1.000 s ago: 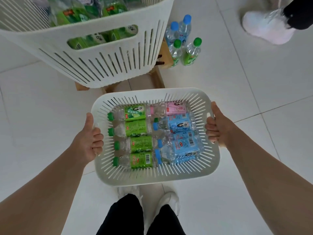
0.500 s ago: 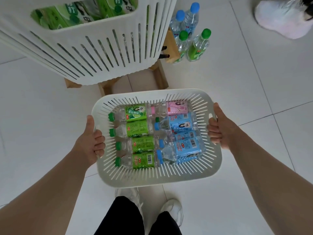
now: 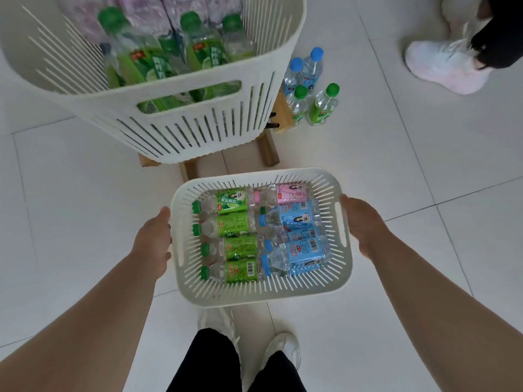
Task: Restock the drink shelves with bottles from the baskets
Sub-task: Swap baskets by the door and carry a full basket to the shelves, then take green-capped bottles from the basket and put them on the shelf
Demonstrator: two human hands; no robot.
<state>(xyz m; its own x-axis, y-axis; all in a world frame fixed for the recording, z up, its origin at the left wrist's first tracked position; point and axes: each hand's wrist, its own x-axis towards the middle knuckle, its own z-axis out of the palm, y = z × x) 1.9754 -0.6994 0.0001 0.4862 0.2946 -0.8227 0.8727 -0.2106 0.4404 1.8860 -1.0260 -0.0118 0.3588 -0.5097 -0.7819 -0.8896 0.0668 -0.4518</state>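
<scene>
A small white slatted basket (image 3: 263, 290) sits low in front of my feet. Inside it lie several green-label bottles (image 3: 232, 222) on the left, blue-label bottles (image 3: 300, 250) on the right and one pink-label bottle (image 3: 291, 192) at the back. My left hand (image 3: 154, 239) lies flat against the basket's left side. Against its right side is my right hand (image 3: 365, 222). Both handle slots show no fingers through them. A larger white basket (image 3: 203, 123) with green and pink bottles stands on a wooden stool beyond it.
Two blue-capped and two green-capped bottles (image 3: 311, 91) stand on the floor right of the stool (image 3: 268, 148). Another person's white shoe (image 3: 444, 66) is at the top right. My own shoes (image 3: 280, 346) are just behind the small basket. The floor is white tile.
The small basket has gone down toward the floor. My fingers have come out of both handle slots and the hands now lie flat at its sides. The view tilted up over the large basket.
</scene>
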